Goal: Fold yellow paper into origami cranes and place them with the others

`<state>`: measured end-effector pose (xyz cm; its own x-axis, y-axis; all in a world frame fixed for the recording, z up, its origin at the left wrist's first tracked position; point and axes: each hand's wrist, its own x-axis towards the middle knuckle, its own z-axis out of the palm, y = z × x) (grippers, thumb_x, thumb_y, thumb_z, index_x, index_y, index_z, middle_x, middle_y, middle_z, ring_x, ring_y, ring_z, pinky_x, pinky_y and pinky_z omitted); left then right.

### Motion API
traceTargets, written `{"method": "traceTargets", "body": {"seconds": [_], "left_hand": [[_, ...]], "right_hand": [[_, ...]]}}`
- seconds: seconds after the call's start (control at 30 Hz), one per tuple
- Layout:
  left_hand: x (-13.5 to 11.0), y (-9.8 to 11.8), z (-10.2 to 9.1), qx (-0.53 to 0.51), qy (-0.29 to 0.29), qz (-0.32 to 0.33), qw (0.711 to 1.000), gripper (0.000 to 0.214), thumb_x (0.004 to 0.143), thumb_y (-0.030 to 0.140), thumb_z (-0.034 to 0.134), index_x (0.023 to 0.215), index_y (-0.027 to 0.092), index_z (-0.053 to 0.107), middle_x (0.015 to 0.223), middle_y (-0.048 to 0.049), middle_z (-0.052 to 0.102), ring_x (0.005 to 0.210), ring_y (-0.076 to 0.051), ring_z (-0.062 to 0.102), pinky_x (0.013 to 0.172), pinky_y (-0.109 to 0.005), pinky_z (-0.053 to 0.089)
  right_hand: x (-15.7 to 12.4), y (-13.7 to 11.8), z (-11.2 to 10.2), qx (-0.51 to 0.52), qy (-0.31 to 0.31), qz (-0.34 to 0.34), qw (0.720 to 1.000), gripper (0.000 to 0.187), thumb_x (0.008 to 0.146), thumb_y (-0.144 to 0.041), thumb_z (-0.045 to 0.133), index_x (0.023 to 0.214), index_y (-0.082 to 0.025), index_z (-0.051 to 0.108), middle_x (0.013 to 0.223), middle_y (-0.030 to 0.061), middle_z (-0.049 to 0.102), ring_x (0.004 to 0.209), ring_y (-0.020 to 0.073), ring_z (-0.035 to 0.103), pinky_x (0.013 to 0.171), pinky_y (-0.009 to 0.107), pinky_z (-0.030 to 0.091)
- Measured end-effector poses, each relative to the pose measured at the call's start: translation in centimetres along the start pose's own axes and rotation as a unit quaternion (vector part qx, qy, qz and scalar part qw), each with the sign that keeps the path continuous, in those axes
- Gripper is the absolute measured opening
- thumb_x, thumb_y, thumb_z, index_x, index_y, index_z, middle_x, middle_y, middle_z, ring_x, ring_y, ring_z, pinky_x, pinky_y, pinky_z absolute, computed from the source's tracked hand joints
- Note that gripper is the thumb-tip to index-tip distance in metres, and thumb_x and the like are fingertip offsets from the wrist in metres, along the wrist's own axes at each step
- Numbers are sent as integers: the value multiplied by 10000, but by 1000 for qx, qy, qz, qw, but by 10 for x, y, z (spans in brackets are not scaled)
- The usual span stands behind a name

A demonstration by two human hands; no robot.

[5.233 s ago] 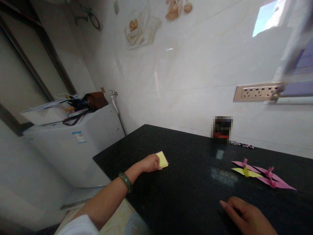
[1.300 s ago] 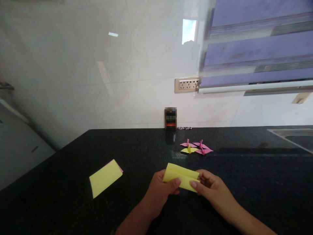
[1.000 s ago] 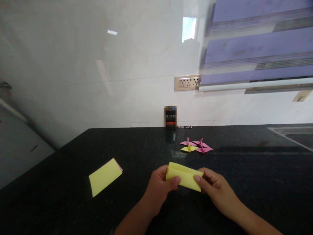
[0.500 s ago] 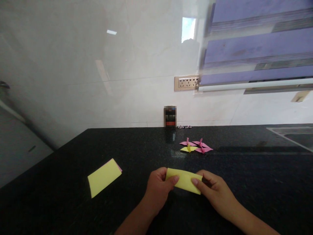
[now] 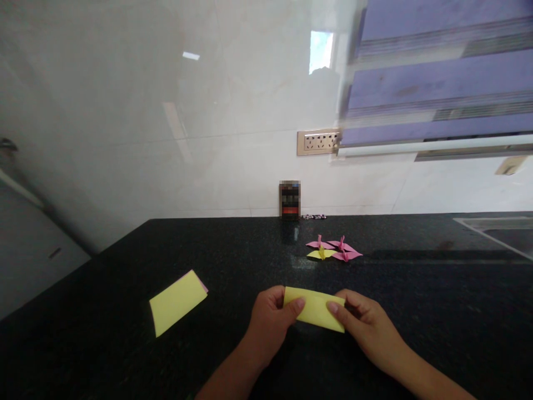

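Head camera view: two bare hands work over a black countertop [image 5: 233,253], sharing one strip of folded yellow paper [image 5: 315,310]. The left hand [image 5: 268,318] pinches the strip's left end between thumb and fingers; the right hand [image 5: 366,321] pinches the right end the same way, so the paper spans between them and the hands themselves stay apart. The strip tilts slightly down towards the right hand. Left of the left hand, well apart, lies a flat paper stack [image 5: 177,305], yellow on top with a pink edge showing. Beyond the hands, grouped closely, sit one yellow origami crane [image 5: 322,254] and three pink origami cranes [image 5: 345,256]. Farther beyond, by the wall [image 5: 216,172], stands a dark upright object [image 5: 290,201], too blurred to identify. The step in hand appears to be flattening a fold under both thumbs; the next move seems to call for firm, even pressure along the crease, edges aligned
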<state>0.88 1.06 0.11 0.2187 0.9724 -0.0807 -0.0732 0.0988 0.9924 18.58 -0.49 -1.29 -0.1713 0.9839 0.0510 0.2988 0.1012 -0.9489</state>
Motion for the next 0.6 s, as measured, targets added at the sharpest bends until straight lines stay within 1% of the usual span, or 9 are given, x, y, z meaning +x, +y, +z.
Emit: {"method": "traceTargets", "body": {"seconds": [0.1,0.27,0.4,0.43,0.47,0.53,0.6], "left_hand": [[0,-1,-1,-6,-5,-3,1000,212,649,305,616,661,94,597,536,10,554,490,-81,455,462,-183,319],[1,-7,-3,-1,-16,3,1000,239,672,327,590,677,88,608,598,-19,596,544,-107,501,507,-204,355],[1,-8,-3,-19,-23,2,1000,241,649,266,614,835,115,592,693,-24,623,619,-129,541,577,-226,394],[1,-8,-3,-13,-21,0,1000,234,648,257,612,836,120,587,680,-17,617,610,-124,537,568,-220,391],[1,-7,-3,0,-18,0,1000,206,649,255,608,804,121,586,650,-7,605,586,-116,527,545,-210,380],[2,-8,-4,37,-4,5,999,153,654,266,595,672,116,571,563,13,558,521,-96,485,482,-189,337],[2,-8,-4,60,8,12,998,163,664,275,581,633,118,550,536,22,529,499,-88,455,457,-183,308]], "right_hand": [[0,-1,-1,-6,0,-3,1000,270,791,-385,441,655,-160,504,566,-23,434,536,109,404,475,203,314],[0,1,-2,-29,4,-9,1000,296,808,-392,409,653,-157,500,564,-26,410,538,107,388,483,206,307],[0,1,-2,-36,9,-16,999,297,810,-390,407,655,-157,506,572,-23,422,545,110,396,494,211,316],[0,0,-2,-31,10,-15,999,294,809,-389,410,657,-157,508,577,-21,428,547,111,400,495,211,319],[0,-1,-2,-20,7,-12,1000,283,806,-387,417,671,-158,511,588,-18,442,555,113,411,499,211,325],[0,-2,-2,21,-15,-7,1000,232,785,-378,460,727,-160,517,631,-10,482,588,120,443,520,213,349],[1,-2,-1,58,-39,-3,998,199,756,-361,510,760,-162,514,666,-5,507,618,127,466,543,218,367]]}}
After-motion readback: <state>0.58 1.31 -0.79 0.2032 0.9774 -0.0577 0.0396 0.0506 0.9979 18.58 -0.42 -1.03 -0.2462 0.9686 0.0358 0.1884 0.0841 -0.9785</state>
